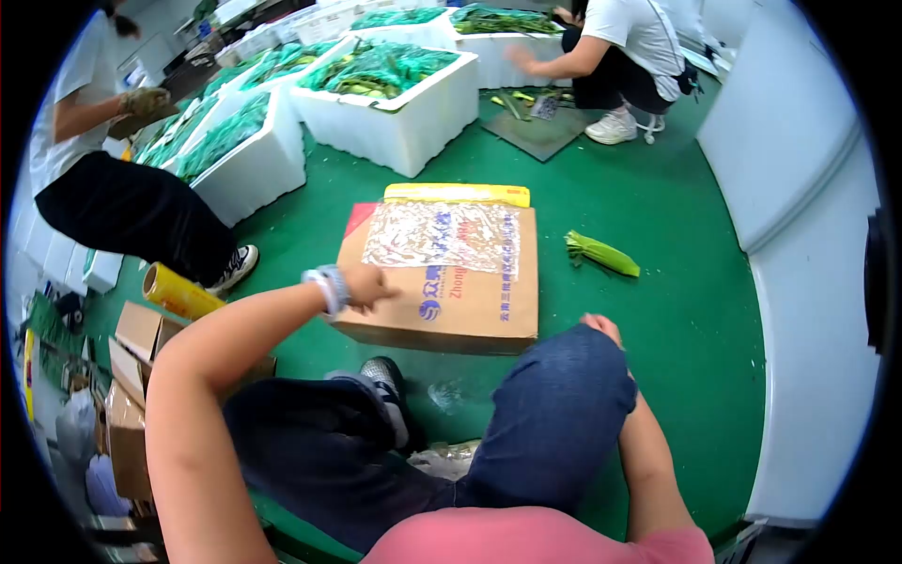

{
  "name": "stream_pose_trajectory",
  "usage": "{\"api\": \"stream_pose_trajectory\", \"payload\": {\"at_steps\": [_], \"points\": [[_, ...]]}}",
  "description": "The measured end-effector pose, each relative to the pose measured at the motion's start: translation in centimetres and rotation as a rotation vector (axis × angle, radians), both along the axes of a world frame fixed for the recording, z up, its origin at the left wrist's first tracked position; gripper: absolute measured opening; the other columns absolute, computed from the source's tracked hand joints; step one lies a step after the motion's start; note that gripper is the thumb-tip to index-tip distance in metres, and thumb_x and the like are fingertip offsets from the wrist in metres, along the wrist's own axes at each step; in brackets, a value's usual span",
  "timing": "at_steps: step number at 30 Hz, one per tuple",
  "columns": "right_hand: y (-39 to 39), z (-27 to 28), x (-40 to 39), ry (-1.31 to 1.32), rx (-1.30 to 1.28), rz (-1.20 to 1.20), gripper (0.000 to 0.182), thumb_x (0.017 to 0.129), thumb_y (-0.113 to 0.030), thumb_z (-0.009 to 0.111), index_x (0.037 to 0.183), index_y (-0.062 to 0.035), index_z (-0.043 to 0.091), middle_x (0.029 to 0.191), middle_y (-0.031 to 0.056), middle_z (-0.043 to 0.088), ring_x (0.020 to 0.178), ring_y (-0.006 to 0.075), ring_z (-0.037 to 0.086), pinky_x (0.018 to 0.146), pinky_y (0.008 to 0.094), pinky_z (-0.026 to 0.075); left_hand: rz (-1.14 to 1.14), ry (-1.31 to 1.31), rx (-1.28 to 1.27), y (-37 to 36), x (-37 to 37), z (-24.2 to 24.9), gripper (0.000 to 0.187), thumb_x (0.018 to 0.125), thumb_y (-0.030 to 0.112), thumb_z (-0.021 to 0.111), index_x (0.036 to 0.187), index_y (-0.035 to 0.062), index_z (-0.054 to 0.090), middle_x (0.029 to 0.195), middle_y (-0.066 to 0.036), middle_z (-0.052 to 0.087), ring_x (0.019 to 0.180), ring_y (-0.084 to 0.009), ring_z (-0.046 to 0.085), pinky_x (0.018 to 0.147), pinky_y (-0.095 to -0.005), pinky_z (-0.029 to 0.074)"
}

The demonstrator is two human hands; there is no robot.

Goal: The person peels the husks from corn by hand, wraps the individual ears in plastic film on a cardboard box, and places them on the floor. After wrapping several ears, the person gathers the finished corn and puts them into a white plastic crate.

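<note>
My left hand is over the left edge of a cardboard box, a finger stretched toward the middle and nothing in its grasp. Clear plastic film lies wrinkled across the far part of the box top. Along the box's far edge lies a yellow film roll. My right hand rests by my right knee, its fingers loosely bent and holding nothing visible; the knee hides part of it. On the green floor right of the box lies a green, stalk-like vegetable.
White foam crates of netted greens stand beyond the box. A person in white squats at a floor board; another person stands left. Another yellow roll and opened cartons are left; a white cabinet is right.
</note>
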State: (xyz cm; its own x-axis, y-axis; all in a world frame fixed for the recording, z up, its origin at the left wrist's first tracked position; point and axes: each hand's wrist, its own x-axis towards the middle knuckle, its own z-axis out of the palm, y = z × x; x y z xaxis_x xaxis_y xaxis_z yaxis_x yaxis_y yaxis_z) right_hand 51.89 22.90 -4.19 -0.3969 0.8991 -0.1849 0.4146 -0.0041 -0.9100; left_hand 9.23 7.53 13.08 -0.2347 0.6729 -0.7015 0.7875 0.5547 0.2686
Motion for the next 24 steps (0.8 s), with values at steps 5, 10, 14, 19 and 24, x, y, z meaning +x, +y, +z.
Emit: {"api": "stream_pose_trajectory", "payload": {"at_steps": [5,10,14,19,24], "points": [[2.8,2.2,-9.3,-0.325,0.119,-0.056,0.083,0.078,-0.066,0.043,0.115,0.0082,0.046,0.096,0.0273,0.059,0.094,0.0362,0.058,0.085,0.0394,0.045,0.275,0.387,0.287,-1.3,-7.6,-2.5,0.099,0.065,0.072,0.055,0.117,-0.0116,0.044,0.113,-0.030,0.052,0.107,-0.0378,0.052,0.090,-0.0380,0.042],[2.9,5.1,-16.4,-0.484,0.028,0.057,0.099,0.070,-0.072,0.046,0.121,0.0114,0.031,0.111,0.0333,0.049,0.104,0.0422,0.051,0.090,0.0415,0.042,0.641,0.099,0.355,1.7,-11.6,-12.0,0.113,0.060,0.073,0.058,0.125,-0.0134,0.028,0.123,-0.031,0.043,0.117,-0.0394,0.043,0.098,-0.0379,0.035],[3.3,4.2,-19.7,-0.566,0.099,-0.095,0.090,0.069,-0.070,0.051,0.111,0.0080,0.037,0.106,0.0304,0.051,0.098,0.0419,0.054,0.083,0.0437,0.045,0.709,0.149,0.413,3.2,-9.6,-10.1,0.099,0.059,0.066,0.066,0.115,-0.0109,0.037,0.111,-0.030,0.053,0.106,-0.0399,0.052,0.091,-0.0391,0.040],[4.3,3.6,-19.5,-0.560,0.158,-0.126,0.080,0.068,-0.063,0.059,0.105,0.0060,0.040,0.101,0.0281,0.054,0.090,0.0411,0.057,0.078,0.0453,0.046,0.680,0.281,0.393,3.5,-7.6,-8.5,0.087,0.059,0.059,0.072,0.108,-0.0055,0.041,0.103,-0.028,0.057,0.097,-0.0393,0.056,0.085,-0.0401,0.043],[5.8,3.6,-18.6,-0.568,0.147,-0.111,0.075,0.068,-0.059,0.061,0.103,0.0044,0.041,0.100,0.0263,0.055,0.090,0.0393,0.057,0.078,0.0453,0.046,0.698,0.283,0.434,3.0,-6.8,-9.0,0.087,0.055,0.055,0.077,0.106,-0.0060,0.040,0.099,-0.027,0.058,0.094,-0.0401,0.057,0.082,-0.0411,0.045]]}}
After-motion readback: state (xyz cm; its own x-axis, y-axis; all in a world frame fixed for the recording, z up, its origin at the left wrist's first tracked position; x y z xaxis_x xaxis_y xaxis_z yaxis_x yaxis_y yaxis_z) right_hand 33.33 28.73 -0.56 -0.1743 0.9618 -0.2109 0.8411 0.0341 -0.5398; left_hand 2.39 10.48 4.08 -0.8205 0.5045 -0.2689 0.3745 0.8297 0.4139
